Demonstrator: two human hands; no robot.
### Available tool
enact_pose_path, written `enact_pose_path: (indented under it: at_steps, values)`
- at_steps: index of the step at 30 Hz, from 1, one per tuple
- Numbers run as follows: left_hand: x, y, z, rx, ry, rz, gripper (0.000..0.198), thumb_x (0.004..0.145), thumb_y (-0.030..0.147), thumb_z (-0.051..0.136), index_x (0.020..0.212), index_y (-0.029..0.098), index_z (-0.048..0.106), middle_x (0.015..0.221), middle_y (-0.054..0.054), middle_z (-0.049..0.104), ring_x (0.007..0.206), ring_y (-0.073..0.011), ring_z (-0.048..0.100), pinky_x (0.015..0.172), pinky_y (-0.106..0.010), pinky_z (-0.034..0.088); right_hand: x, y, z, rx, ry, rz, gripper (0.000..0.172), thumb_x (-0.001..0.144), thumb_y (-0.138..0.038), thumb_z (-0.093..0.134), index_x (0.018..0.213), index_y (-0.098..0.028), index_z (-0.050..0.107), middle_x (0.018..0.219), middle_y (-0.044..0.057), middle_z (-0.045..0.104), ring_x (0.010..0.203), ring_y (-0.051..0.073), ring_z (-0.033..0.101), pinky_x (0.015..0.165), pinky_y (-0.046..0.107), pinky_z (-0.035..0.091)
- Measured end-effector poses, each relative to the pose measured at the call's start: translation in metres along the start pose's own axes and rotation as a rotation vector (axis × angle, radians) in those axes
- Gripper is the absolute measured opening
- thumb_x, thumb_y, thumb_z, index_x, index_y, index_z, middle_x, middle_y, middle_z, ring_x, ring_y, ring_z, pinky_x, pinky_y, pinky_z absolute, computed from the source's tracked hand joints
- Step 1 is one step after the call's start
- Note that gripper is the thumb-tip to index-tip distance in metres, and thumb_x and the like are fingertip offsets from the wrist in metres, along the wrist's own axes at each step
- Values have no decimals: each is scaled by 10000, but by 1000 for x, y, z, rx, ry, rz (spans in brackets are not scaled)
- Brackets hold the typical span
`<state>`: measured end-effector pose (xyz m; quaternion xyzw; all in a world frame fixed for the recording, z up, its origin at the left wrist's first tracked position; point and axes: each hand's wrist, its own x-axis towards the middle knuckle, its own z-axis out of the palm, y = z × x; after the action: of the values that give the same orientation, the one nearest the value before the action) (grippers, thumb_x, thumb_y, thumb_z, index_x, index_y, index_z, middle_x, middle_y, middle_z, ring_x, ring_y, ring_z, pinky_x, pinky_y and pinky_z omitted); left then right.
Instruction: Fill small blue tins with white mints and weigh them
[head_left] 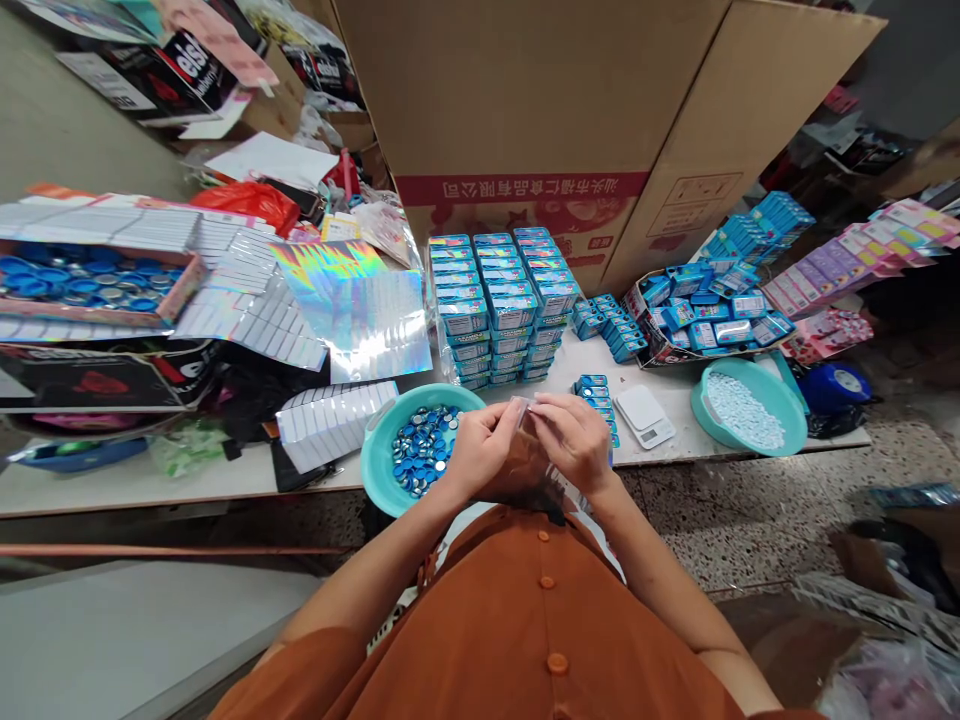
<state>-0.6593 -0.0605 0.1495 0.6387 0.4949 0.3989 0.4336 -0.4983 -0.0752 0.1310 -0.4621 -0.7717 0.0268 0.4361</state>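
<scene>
My left hand (480, 450) and my right hand (574, 440) pinch the top edge of a small clear plastic bag (519, 465) in front of my chest. The bag's contents look brownish, but I cannot tell what they are. Just left of my left hand, a teal plastic basin (379, 460) holds many round blue-and-silver tin lids. Right of my right hand stands a short stack of blue tin boxes (596, 400), with a small white digital scale (645, 416) beside it.
Tall stacks of blue tins (495, 300) stand on the white table (225, 490) beyond my hands. A second teal basin (720, 420) holds white tablets at right. Holographic sheets (352, 310), a pink tray of blue lids (90, 280) and large cardboard boxes (525, 110) surround them.
</scene>
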Motion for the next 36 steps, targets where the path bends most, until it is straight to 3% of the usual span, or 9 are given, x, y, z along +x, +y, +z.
enact_pose_path:
  at_steps: [6,10,14,18,22,25,27,30,36]
  values:
    - [2,-6,2,81,6,14,434,886,447,422,598,145,539,557,28,393,546,-92,344,527,-228,284,-2,5,2,11,-41,44,204,879,-199,517,1038,-237,638,1094,69,657,1046,195,594,934,391,487]
    - [12,-25,-1,144,71,-2,422,882,452,422,626,149,566,559,24,442,554,-103,381,533,-226,291,-10,7,4,9,-89,34,184,876,-214,519,1008,-229,646,1034,69,662,1014,195,594,919,382,488]
    - [33,-71,-6,280,184,-37,414,898,445,393,659,157,570,575,14,494,560,-113,414,543,-223,291,-29,11,9,55,-149,89,174,889,-222,491,962,-228,649,936,56,677,914,176,616,848,354,508]
    - [54,-133,-3,541,241,-129,374,928,398,340,778,165,592,665,-34,590,617,-142,501,586,-238,297,-52,26,7,89,-109,301,153,888,-226,497,902,-220,649,867,47,681,838,170,622,791,331,501]
    - [72,-186,-1,742,175,-191,368,928,406,359,943,125,595,746,-81,625,736,-192,569,669,-266,356,-71,60,-5,66,-18,592,167,876,-274,511,834,-198,654,810,40,670,767,161,606,743,300,475]
    - [80,-206,3,836,245,-126,444,877,450,464,1123,89,539,1047,-171,604,1023,-282,528,880,-377,370,-85,98,-14,35,0,770,192,860,-312,518,827,-192,665,804,31,671,728,155,588,719,286,457]
    - [80,-208,14,883,316,-101,512,827,451,543,1203,106,499,1247,-199,499,1178,-332,419,995,-462,294,-95,126,-18,12,-9,858,214,844,-344,529,834,-187,674,796,27,673,694,151,575,705,281,449]
    - [72,-196,47,846,304,-70,466,806,415,578,1167,124,528,1277,-194,461,1237,-347,351,1046,-504,229,-108,165,-21,-14,-29,954,254,825,-383,540,840,-174,684,771,26,670,662,148,559,687,274,441]
    - [68,-156,144,619,-93,117,289,875,349,477,1090,173,558,1185,-135,561,1170,-281,440,1016,-449,314,-121,214,-24,-11,-116,1022,269,803,-390,547,838,-169,696,758,30,675,641,143,551,677,259,433]
